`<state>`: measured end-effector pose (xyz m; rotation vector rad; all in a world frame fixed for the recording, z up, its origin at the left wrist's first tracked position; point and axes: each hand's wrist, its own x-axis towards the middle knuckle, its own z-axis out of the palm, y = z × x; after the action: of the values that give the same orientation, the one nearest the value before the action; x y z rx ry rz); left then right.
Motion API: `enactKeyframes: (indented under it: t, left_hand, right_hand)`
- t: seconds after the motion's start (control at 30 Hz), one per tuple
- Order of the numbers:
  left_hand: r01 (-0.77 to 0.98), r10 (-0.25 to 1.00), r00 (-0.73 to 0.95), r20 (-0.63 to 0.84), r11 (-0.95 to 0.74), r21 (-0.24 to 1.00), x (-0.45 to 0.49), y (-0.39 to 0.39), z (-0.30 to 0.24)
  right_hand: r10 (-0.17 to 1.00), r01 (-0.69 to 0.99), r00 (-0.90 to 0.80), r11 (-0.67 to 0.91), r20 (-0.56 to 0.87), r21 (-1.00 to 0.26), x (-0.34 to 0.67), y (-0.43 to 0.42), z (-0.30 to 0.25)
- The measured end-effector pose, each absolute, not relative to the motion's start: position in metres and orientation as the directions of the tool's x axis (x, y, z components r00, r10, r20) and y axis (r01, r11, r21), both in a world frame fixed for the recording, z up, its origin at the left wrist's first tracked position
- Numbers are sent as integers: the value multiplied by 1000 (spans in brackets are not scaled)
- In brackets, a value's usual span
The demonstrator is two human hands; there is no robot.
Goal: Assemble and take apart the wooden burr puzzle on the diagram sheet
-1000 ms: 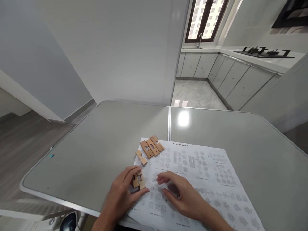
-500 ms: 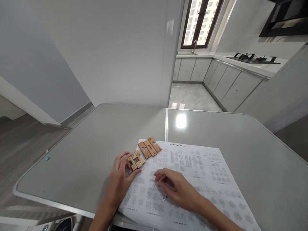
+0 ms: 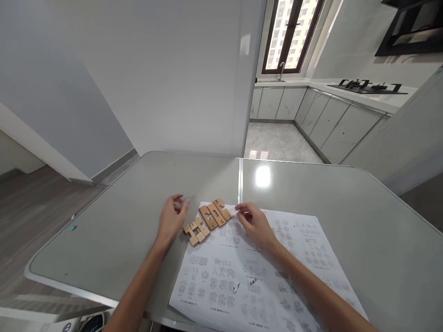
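Note:
Several flat wooden puzzle pieces (image 3: 208,220) lie in a row at the near-left corner of a printed instruction sheet (image 3: 263,269) on a grey table (image 3: 131,221). My left hand (image 3: 172,217) rests just left of the row, its fingers loosely curled and holding nothing. My right hand (image 3: 254,221) sits on the sheet just right of the row, with its fingertips close to the rightmost piece and nothing in its grasp.
A metal seam (image 3: 240,180) runs down the table's middle. A small teal mark (image 3: 72,228) sits near the left edge. A white partition wall (image 3: 180,74) stands behind the table. Kitchen cabinets (image 3: 311,110), a hob and a window lie beyond at the right.
My left hand set down the wooden pieces it held into the row and let go. Both hands moved forward, and the right hand now lies beside the right end of the row.

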<state>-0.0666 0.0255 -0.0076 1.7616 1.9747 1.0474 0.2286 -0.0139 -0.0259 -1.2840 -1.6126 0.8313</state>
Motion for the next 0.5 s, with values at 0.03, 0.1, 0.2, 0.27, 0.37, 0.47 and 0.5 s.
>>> enactKeyframes:
  t: [0.03, 0.1, 0.2, 0.27, 0.37, 0.47, 0.5]
  left_hand:
    - [735, 951, -199, 237, -16, 678, -67, 38, -9]
    - [743, 955, -182, 233, -22, 668, -66, 61, -10]
    - [759, 967, -118, 226, -59, 649, -65, 88, -9]
    - [765, 975, -56, 216, -97, 637, -64, 99, -8]
    - [773, 977, -17, 210, -120, 623, -65, 105, -8]
    - [783, 977, -9, 214, -126, 609, -66, 102, -10]
    - [787, 977, -4, 215, -129, 603, -67, 101, -10]
  right_hand:
    - [970, 375, -71, 242, 233, -895, 228, -13, -28]
    - [967, 376, -83, 254, 240, -891, 226, -13, -30]
    - [965, 379, -97, 264, 246, -887, 226, -14, -32]
    - [965, 381, -96, 264, 246, -886, 226, -14, -33]
    - [963, 386, -101, 269, 249, -883, 226, -13, -33]
    - [960, 397, -111, 280, 257, -874, 225, -13, -33]
    - [959, 400, -113, 282, 259, -872, 225, -13, -33]
